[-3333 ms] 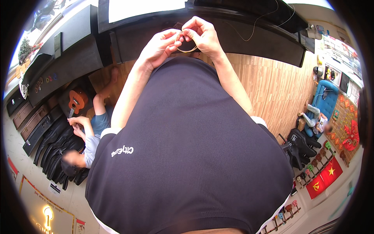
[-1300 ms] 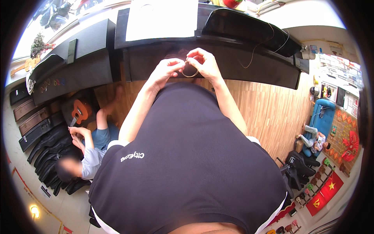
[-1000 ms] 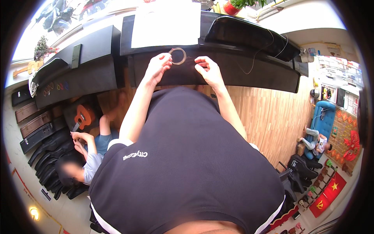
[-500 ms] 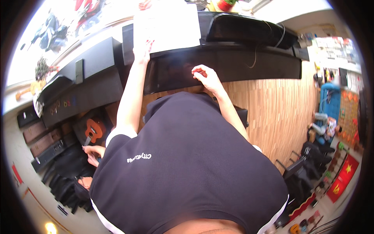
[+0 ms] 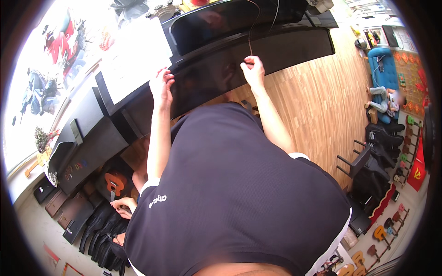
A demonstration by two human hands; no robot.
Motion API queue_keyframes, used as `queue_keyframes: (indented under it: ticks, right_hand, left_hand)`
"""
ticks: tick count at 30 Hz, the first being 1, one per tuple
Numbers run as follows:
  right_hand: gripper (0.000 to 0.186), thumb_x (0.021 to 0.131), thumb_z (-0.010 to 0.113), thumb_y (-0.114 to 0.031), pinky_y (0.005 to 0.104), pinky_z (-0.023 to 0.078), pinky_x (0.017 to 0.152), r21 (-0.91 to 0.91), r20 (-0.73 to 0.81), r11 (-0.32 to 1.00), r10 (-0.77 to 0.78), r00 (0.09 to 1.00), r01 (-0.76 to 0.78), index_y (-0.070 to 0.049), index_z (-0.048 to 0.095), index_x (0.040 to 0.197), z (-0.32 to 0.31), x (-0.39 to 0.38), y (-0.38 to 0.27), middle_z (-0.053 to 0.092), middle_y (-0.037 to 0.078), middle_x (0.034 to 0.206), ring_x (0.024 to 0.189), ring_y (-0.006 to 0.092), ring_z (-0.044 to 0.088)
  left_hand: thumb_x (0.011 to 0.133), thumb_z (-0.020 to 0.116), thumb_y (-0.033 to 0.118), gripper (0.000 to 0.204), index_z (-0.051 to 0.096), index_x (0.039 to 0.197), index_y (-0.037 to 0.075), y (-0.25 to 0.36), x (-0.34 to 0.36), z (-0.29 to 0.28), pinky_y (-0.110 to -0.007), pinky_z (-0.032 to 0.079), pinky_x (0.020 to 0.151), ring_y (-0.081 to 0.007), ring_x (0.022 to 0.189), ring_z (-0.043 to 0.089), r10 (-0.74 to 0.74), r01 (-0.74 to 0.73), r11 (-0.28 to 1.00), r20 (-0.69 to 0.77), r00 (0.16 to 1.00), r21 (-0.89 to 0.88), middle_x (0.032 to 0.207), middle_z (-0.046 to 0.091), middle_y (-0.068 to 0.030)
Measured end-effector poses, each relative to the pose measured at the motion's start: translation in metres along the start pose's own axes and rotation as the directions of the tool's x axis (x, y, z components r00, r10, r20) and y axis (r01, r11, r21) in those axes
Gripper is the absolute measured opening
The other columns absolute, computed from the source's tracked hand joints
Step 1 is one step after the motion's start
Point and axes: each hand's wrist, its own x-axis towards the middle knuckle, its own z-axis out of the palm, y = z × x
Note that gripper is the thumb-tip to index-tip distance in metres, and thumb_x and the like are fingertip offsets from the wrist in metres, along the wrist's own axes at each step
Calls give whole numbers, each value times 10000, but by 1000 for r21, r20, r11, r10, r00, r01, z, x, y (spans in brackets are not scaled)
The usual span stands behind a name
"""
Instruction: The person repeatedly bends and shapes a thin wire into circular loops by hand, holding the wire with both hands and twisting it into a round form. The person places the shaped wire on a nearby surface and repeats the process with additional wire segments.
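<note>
White lettering (image 5: 158, 201) on a shirt (image 5: 244, 184), yellow emblem (image 5: 418, 173) on a flag (image 5: 415, 162)

The lettering stands upside down on the dark shirt's chest, partly lost in creases. The emblem, a hammer and sickle, marks the red flag at far right. A white mark (image 5: 70, 232) on a black case (image 5: 76, 227) at lower left is too small to read.
</note>
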Motion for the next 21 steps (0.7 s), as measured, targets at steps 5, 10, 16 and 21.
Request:
queue_keyframes:
  ticks: [5, 10, 16, 21]
  right_hand:
    - [463, 782, 744, -193, 350, 522, 810, -233, 40, 953, -192, 981, 196, -63, 563, 1188, -17, 55, 45, 660, 125, 1017, 864, 228, 656]
    - [149, 916, 554, -107, 274, 499, 652, 96, 524, 994, -88, 847, 45, -76, 694, 956, -40, 69, 19, 656, 38, 701, 676, 103, 625]
    - [167, 928, 520, -96, 283, 480, 587, 197, 648, 973, -223, 729, 123, -41, 678, 936, -76, 63, -27, 614, 60, 655, 603, 113, 589]
    - [150, 940, 527, -100, 300, 421, 561, 265, 783, 955, -295, 548, 135, -33, 660, 958, -88, 69, -48, 549, 54, 619, 564, 115, 486]
  left_hand:
    - [927, 564, 104, 128, 623, 1031, 58, -42, -24, 56, -220, 501, 613, -104, 716, 619, -157, 141, 982, 119, 980, 126, 859, 622, -19]
    - [943, 575, 171, 152, 643, 1028, 65, -75, -35, 103, -210, 495, 645, -86, 783, 625, -235, 177, 946, 199, 951, 270, 897, 638, -13]
    - [972, 546, 235, 286, 631, 1175, 52, -77, -46, 168, -233, 482, 793, -118, 946, 625, -123, -9, 953, 416, 901, 302, 1106, 662, -58]
    - [979, 547, 269, 347, 595, 1220, 24, -55, -54, 201, -250, 469, 851, -130, 955, 623, -172, 91, 979, 488, 856, 185, 1112, 662, -76]
